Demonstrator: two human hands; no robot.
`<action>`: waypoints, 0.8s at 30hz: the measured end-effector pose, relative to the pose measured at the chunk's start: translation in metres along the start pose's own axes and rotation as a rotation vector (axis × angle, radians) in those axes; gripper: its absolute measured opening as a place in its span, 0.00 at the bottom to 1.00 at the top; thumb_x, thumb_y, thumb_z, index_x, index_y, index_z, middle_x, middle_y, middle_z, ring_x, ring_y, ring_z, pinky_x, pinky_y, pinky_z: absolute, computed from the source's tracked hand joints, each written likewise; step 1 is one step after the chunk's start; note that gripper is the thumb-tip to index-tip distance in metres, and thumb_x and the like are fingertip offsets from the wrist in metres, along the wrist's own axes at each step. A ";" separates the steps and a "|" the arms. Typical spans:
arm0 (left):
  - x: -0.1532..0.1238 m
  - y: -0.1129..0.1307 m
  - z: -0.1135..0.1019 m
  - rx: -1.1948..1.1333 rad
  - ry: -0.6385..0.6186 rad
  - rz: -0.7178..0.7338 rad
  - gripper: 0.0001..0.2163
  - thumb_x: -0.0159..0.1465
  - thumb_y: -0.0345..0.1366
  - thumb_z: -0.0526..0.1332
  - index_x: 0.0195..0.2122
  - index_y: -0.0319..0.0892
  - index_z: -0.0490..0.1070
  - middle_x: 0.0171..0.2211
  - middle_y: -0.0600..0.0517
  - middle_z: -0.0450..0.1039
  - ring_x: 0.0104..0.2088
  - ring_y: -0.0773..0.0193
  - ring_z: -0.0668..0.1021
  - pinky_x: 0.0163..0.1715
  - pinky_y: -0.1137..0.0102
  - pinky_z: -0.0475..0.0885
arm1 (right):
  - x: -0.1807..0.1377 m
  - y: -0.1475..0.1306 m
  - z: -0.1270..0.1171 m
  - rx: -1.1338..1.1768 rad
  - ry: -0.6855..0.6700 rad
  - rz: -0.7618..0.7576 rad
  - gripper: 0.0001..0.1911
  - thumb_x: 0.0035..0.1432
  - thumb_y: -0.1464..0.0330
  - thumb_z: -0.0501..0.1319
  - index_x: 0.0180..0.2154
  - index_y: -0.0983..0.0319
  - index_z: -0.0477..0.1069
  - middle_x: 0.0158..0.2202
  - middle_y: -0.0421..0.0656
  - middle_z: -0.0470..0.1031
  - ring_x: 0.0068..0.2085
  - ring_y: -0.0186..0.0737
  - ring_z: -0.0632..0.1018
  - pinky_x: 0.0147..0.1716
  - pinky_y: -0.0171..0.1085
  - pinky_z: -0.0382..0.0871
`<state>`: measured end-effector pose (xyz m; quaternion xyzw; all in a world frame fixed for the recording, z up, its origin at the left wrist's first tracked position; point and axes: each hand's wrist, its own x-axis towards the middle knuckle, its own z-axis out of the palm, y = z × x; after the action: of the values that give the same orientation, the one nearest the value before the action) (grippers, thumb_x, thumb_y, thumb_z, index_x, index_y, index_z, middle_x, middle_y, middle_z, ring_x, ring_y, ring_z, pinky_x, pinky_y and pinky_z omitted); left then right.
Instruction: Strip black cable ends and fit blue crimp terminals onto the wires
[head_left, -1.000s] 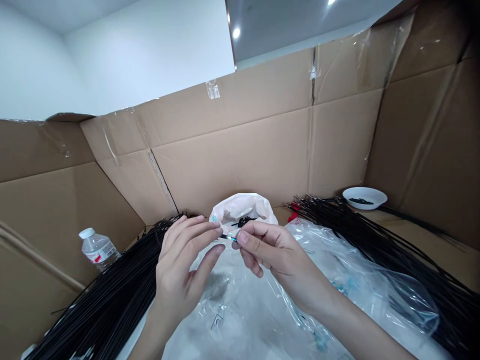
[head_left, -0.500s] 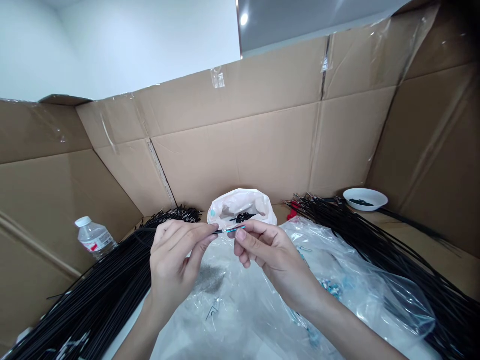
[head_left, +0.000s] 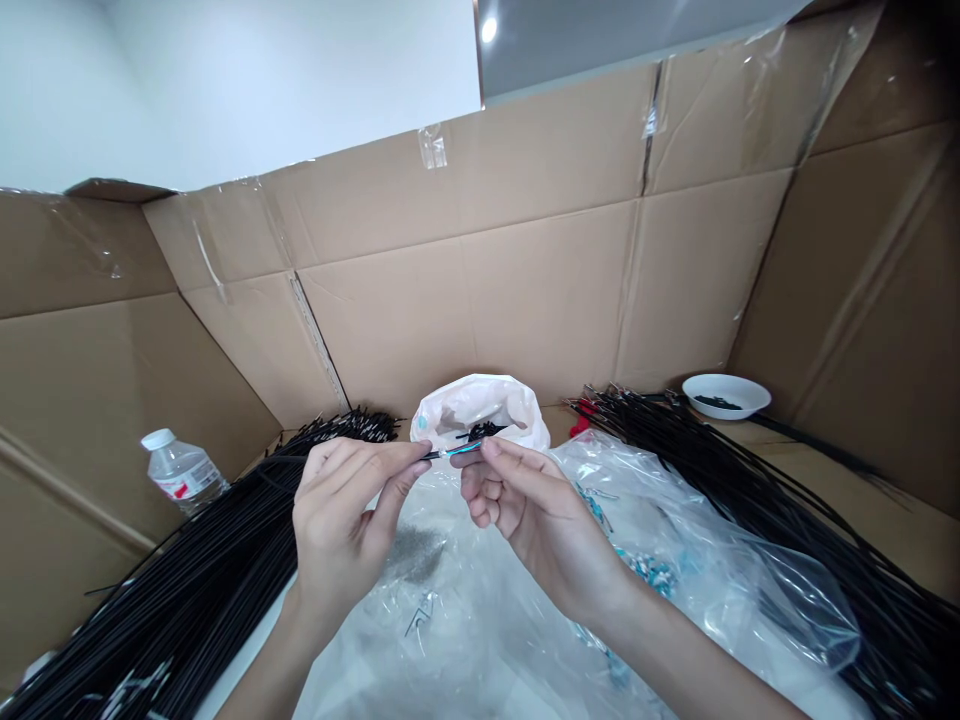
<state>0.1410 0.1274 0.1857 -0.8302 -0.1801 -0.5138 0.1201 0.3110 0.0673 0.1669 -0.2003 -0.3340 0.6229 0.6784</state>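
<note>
Between thumb and fingers, my left hand (head_left: 349,515) pinches a black cable (head_left: 430,456) close to its stripped end. Thin coloured wires (head_left: 463,448), one of them blue, come out of that end toward the right. My right hand (head_left: 536,505) is closed on these wires, thumb against the fingers, so their tips are partly hidden. Just behind the fingertips stands an open white plastic bag (head_left: 439,405) with small black pieces (head_left: 487,429) inside. Under both hands lies a clear plastic sheet (head_left: 480,610).
A bundle of black cables (head_left: 202,560) lies at left beside a water bottle (head_left: 184,475). More black cables (head_left: 720,480) lie at right, near a white bowl (head_left: 739,408) holding small dark pieces. Blue-and-white scraps (head_left: 651,572) lie on the sheet. Cardboard walls (head_left: 465,270) enclose the workplace.
The right thumb and fingers have shifted slightly along the wires, and more of the blue wire shows. The left hand keeps its pinch on the cable. The view has moved a little.
</note>
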 end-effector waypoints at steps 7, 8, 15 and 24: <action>-0.002 -0.001 0.005 -0.013 -0.007 -0.010 0.07 0.67 0.27 0.65 0.44 0.45 0.78 0.36 0.55 0.82 0.33 0.65 0.79 0.41 0.65 0.67 | 0.000 -0.003 -0.001 0.025 0.040 0.038 0.15 0.52 0.58 0.74 0.31 0.65 0.80 0.25 0.41 0.76 0.25 0.28 0.73 0.26 0.28 0.67; -0.003 -0.001 0.005 -0.018 -0.010 -0.018 0.07 0.67 0.27 0.65 0.44 0.45 0.78 0.36 0.55 0.82 0.33 0.65 0.79 0.42 0.65 0.67 | 0.000 -0.002 -0.002 0.020 0.041 0.042 0.15 0.52 0.59 0.73 0.31 0.65 0.80 0.25 0.41 0.76 0.25 0.28 0.73 0.26 0.28 0.67; -0.004 0.003 0.008 -0.015 -0.030 -0.078 0.05 0.68 0.29 0.65 0.42 0.46 0.78 0.34 0.57 0.81 0.31 0.66 0.77 0.42 0.64 0.65 | 0.002 -0.006 -0.004 -0.306 0.154 -0.264 0.09 0.56 0.63 0.71 0.30 0.62 0.78 0.25 0.38 0.76 0.27 0.30 0.73 0.28 0.31 0.68; -0.005 0.011 0.008 -0.034 0.016 -0.153 0.04 0.67 0.32 0.66 0.41 0.47 0.78 0.34 0.58 0.82 0.32 0.66 0.78 0.41 0.64 0.66 | 0.000 0.009 -0.009 -0.817 0.373 -0.786 0.03 0.63 0.68 0.65 0.36 0.57 0.72 0.34 0.37 0.76 0.37 0.36 0.75 0.38 0.39 0.70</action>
<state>0.1502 0.1201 0.1772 -0.8117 -0.2332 -0.5312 0.0680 0.3110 0.0698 0.1539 -0.4123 -0.4710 0.1006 0.7733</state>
